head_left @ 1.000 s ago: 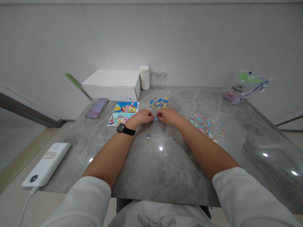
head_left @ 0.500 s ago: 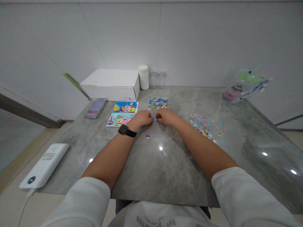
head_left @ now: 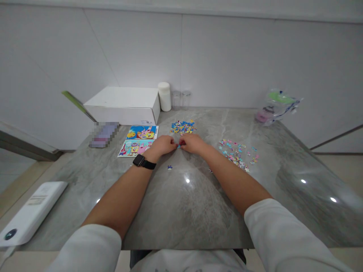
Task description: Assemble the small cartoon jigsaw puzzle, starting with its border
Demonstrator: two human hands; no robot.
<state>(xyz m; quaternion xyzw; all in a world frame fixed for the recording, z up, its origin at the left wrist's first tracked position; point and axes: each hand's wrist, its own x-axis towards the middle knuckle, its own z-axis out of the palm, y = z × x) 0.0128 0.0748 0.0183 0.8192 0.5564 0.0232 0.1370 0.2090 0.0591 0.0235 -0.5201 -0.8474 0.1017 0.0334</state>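
My left hand [head_left: 165, 145] and my right hand [head_left: 192, 143] nearly meet at the middle of the grey table, fingers pinched around small light-blue puzzle pieces [head_left: 178, 146]. How many pieces lie between the fingertips is too small to tell. Just beyond the hands is a pile of blue and yellow puzzle pieces [head_left: 183, 127]. Pink and light-blue pieces [head_left: 236, 154] are spread to the right of my right hand. One dark-blue and white piece [head_left: 169, 167] lies alone nearer me. Two cartoon picture cards [head_left: 142, 132] lie left, the nearer one partly behind my left hand.
On the marble table [head_left: 187, 215], a white box [head_left: 121, 113], a white bottle [head_left: 165, 97] and two clear jars [head_left: 180, 100] stand at the back. A plastic bag [head_left: 276, 107] sits back right. A blurred-out phone-like object [head_left: 104, 134] and a white power bank [head_left: 32, 213] are left.
The whole view has shifted, so things appear further left and slightly lower. Both hands stay together at the light-blue pieces, with the fingertips slightly closer.
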